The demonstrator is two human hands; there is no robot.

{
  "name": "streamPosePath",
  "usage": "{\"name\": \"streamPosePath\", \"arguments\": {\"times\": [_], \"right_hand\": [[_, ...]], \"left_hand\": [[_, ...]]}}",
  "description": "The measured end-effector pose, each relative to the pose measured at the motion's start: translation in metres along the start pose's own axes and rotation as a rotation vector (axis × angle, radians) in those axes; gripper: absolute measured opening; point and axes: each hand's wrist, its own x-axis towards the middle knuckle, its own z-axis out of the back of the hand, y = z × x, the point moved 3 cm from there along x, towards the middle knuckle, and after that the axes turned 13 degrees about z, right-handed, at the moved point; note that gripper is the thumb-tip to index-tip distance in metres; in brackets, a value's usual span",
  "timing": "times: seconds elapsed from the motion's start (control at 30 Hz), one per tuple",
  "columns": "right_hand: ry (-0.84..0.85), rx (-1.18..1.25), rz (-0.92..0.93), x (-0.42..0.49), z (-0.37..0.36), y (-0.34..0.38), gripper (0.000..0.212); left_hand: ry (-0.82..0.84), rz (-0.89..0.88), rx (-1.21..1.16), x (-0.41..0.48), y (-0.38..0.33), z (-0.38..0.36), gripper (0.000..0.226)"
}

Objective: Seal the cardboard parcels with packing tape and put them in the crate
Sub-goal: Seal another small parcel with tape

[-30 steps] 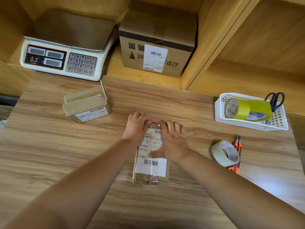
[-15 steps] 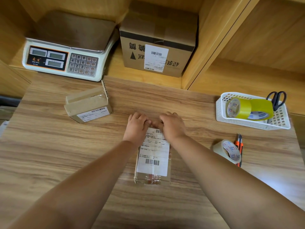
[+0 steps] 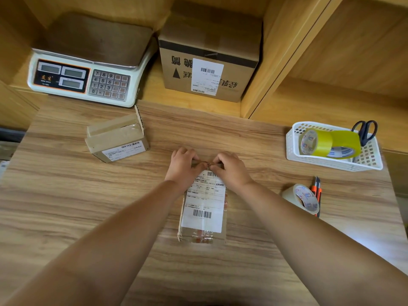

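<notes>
The right grip (image 3: 231,168), which a second ago lay flat across the label, has slid up to the far end of the parcel (image 3: 203,208). It now mirrors the left grip (image 3: 183,166): both are clamped on that far edge, fingers curled over it, thumbs meeting on top. The parcel has not moved; it lies lengthwise at the centre of the frame, with glossy tape over its near end. I judge the far end is being pressed shut or its tape rubbed down, so this one is nearly sealed but not yet crated. No crate is in view.

A second parcel (image 3: 117,140) waits at centre left, one flap standing up. At the right, the wood-grain desk (image 3: 66,206) carries a tape roll (image 3: 305,198) beside an orange knife (image 3: 317,188). Above them is a white basket (image 3: 331,164) with yellow tape (image 3: 331,142) and scissors (image 3: 365,131). Along the top, a shelf holds a scale (image 3: 88,69) and a large carton (image 3: 209,62).
</notes>
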Motion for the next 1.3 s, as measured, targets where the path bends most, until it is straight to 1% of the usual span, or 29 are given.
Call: {"name": "streamPosePath", "arguments": {"times": [0.03, 0.13, 0.23, 0.33, 0.43, 0.5, 0.57, 0.6, 0.67, 0.7, 0.77, 0.8, 0.83, 0.87, 0.9, 0.93, 0.97, 1.1, 1.13, 1.17, 1.23, 1.27, 1.3], "right_hand": [[0.008, -0.058, 0.01, -0.003, -0.001, 0.002, 0.014], [0.056, -0.205, 0.073, -0.019, -0.006, 0.009, 0.047], [0.064, -0.265, 0.109, -0.037, -0.009, 0.019, 0.074], [0.147, -0.329, 0.096, -0.054, -0.015, 0.027, 0.094], [0.237, -0.394, 0.101, -0.077, -0.026, 0.027, 0.109], [0.262, -0.43, 0.115, -0.093, -0.037, 0.025, 0.116], [0.223, -0.419, 0.165, -0.105, -0.048, 0.025, 0.123], [0.194, -0.396, 0.159, -0.11, -0.051, 0.024, 0.125], [0.135, -0.301, 0.063, -0.116, -0.048, 0.024, 0.131], [0.094, -0.211, -0.012, -0.116, -0.049, 0.019, 0.132], [0.01, 0.08, -0.18, -0.115, -0.046, 0.017, 0.122], [-0.035, 0.268, -0.24, -0.114, -0.043, 0.018, 0.11], [-0.08, 0.439, -0.272, -0.112, -0.041, 0.019, 0.091], [-0.109, 0.571, -0.294, -0.11, -0.039, 0.02, 0.068], [-0.118, 0.679, -0.315, -0.11, -0.036, 0.023, 0.051], [-0.12, 0.734, -0.334, -0.11, -0.034, 0.025, 0.044], [-0.13, 0.757, -0.343, -0.111, -0.032, 0.028, 0.042], [-0.241, 0.812, -0.306, -0.11, -0.015, 0.033, 0.032], [-0.268, 0.837, -0.304, -0.109, -0.011, 0.034, 0.034], [-0.302, 0.847, -0.313, -0.109, -0.005, 0.038, 0.046], [-0.342, 0.833, -0.332, -0.109, 0.004, 0.043, 0.091], [-0.345, 0.817, -0.324, -0.111, 0.007, 0.046, 0.106], [-0.349, 0.802, -0.305, -0.113, 0.011, 0.05, 0.107]], "left_hand": [[-0.001, 0.004, 0.007, -0.001, 0.0, 0.0, 0.02], [-0.01, 0.022, 0.027, -0.003, -0.002, 0.0, 0.022], [-0.015, 0.052, 0.041, -0.006, -0.003, 0.0, 0.026], [-0.01, 0.079, 0.042, -0.009, -0.004, 0.0, 0.029], [0.015, 0.093, 0.043, -0.01, -0.005, 0.001, 0.031], [0.025, 0.104, 0.039, -0.012, -0.005, 0.002, 0.031], [0.018, 0.122, 0.036, -0.014, -0.005, 0.002, 0.033], [0.016, 0.141, 0.03, -0.014, -0.005, 0.002, 0.035], [0.033, 0.2, -0.008, -0.016, -0.004, 0.003, 0.038], [0.052, 0.229, -0.02, -0.017, -0.004, 0.003, 0.039], [0.108, 0.26, 0.019, -0.022, -0.003, 0.004, 0.041], [0.133, 0.259, 0.039, -0.025, -0.003, 0.005, 0.04], [0.148, 0.257, 0.041, -0.028, -0.004, 0.006, 0.036], [0.161, 0.264, 0.031, -0.032, -0.005, 0.007, 0.032], [0.165, 0.267, 0.023, -0.036, -0.007, 0.008, 0.029], [0.159, 0.265, 0.024, -0.039, -0.009, 0.009, 0.027], [0.148, 0.259, 0.024, -0.043, -0.011, 0.011, 0.026], [0.095, 0.195, -0.049, -0.061, -0.026, 0.022, 0.024], [0.08, 0.16, -0.076, -0.068, -0.03, 0.026, 0.024], [0.057, 0.126, -0.099, -0.075, -0.034, 0.031, 0.024], [0.001, 0.069, -0.138, -0.09, -0.04, 0.041, 0.022], [-0.032, 0.046, -0.153, -0.097, -0.041, 0.044, 0.021], [-0.069, 0.021, -0.168, -0.104, -0.044, 0.048, 0.02]]}}
